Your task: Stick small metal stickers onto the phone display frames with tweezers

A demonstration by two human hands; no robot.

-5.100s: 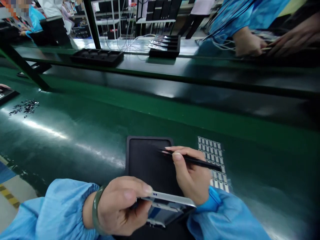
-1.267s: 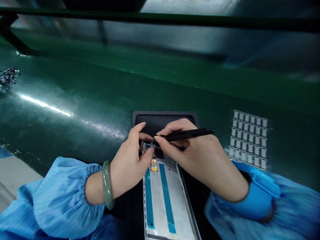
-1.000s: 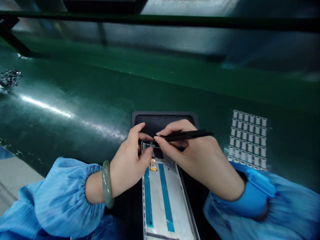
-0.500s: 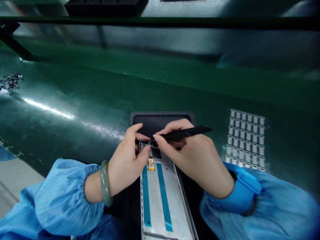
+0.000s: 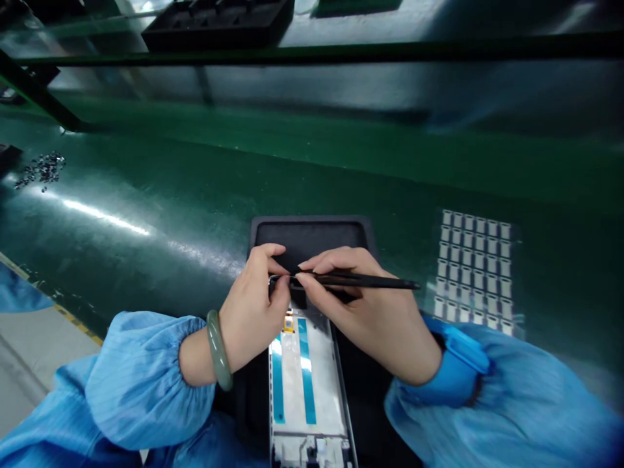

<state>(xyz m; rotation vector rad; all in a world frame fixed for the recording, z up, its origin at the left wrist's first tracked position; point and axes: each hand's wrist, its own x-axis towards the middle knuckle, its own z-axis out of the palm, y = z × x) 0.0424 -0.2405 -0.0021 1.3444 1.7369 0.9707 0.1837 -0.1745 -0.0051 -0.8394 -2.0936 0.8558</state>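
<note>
Left hand (image 5: pixel 251 305) pinches the top end of the phone mid-frame (image 5: pixel 305 383), steadying it on the black mat (image 5: pixel 307 237) on the green counter (image 5: pixel 121 260), while right hand (image 5: pixel 361 312) pen-grips black tweezers (image 5: pixel 375 281) at that end for precise reach.

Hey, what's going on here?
A person in a blue smock is working at a green workbench. Their left hand pinches the top end of a metal phone frame, which lies over a black tray. Their right hand holds black tweezers, with the tips at that same end of the frame. A sheet of small square parts lies to the right of the tray.
</note>
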